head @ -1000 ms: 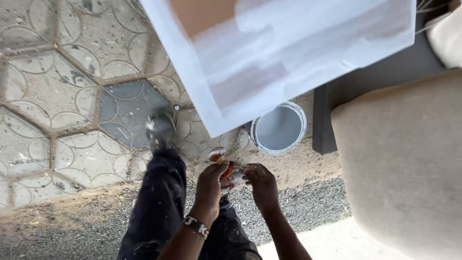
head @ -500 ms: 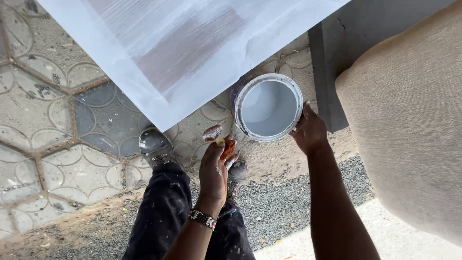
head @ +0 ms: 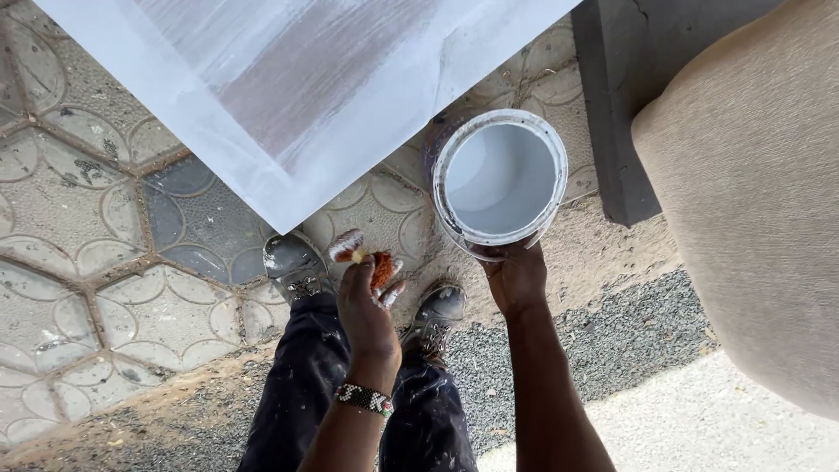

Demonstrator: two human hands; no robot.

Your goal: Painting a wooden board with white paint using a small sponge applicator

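The right hand [head: 517, 278] holds a round paint bucket [head: 499, 182] from below, with the fingers closed on its lower wall, so the bucket is lifted above the ground between the white board and the dark post. The bucket has a white rim with smears of paint, and inside it the paint is a smooth, pale grey-white surface. Its outer wall looks dark and dirty where it shows.

The left hand [head: 367, 306] is closed around a small paintbrush [head: 351, 248]. The brush has an orange-brown handle and short bristles loaded with white paint, and it points up toward the board. A beaded bracelet [head: 364, 399] sits on the left wrist.

The white board [head: 297, 87] lies above, with a brownish area in the middle where the paint is thin and streaky. Under the hands are two paint-spotted shoes [head: 293, 262] on patterned paving [head: 87, 218], and gravel [head: 629, 332] lies at the right.
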